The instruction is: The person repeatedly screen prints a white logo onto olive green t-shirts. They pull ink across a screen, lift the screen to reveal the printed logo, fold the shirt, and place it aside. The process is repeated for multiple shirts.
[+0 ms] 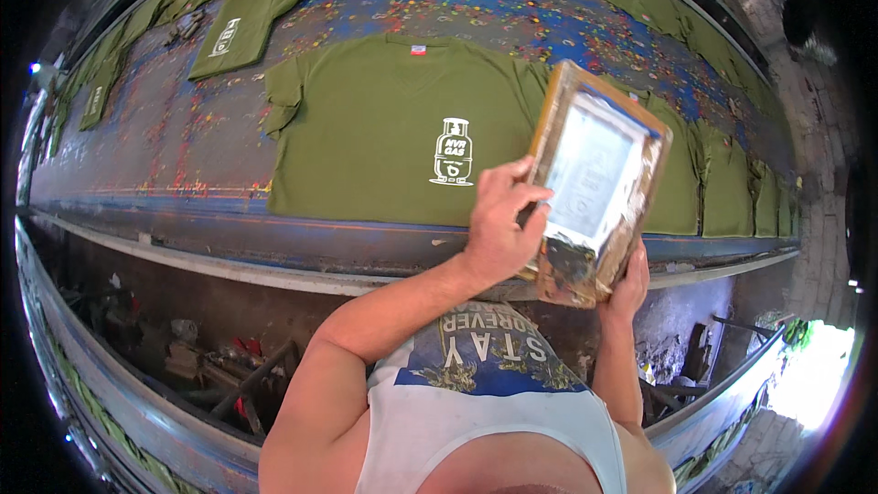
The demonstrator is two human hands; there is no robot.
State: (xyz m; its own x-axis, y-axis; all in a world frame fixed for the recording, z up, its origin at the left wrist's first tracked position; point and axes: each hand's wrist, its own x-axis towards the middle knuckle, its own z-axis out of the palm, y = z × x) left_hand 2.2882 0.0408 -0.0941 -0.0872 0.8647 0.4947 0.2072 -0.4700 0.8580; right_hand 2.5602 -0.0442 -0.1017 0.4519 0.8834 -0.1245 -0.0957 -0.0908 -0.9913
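A wooden-edged screen printing frame [651, 185] is held tilted above the table, over the right side of a spread olive-green T-shirt [357, 137]. My left hand [503, 224] is closed at its left edge, thumb and fingers bent inward; a dark bit shows between them. Under the lower right corner, my right hand [629, 285] grips the frame, its fingers partly hidden behind it. The frame's pale mesh carries a faint outline, with dark smears at its lower end. A white gas-cylinder print [453, 154] marks the shirt just left of the frame.
The long table [366, 14] is spotted with colourful paint. A folded printed green shirt [233, 35] lies at the left back, and more green shirts [727, 178] line the right side and far edge. A rail [229, 263] runs along the near edge.
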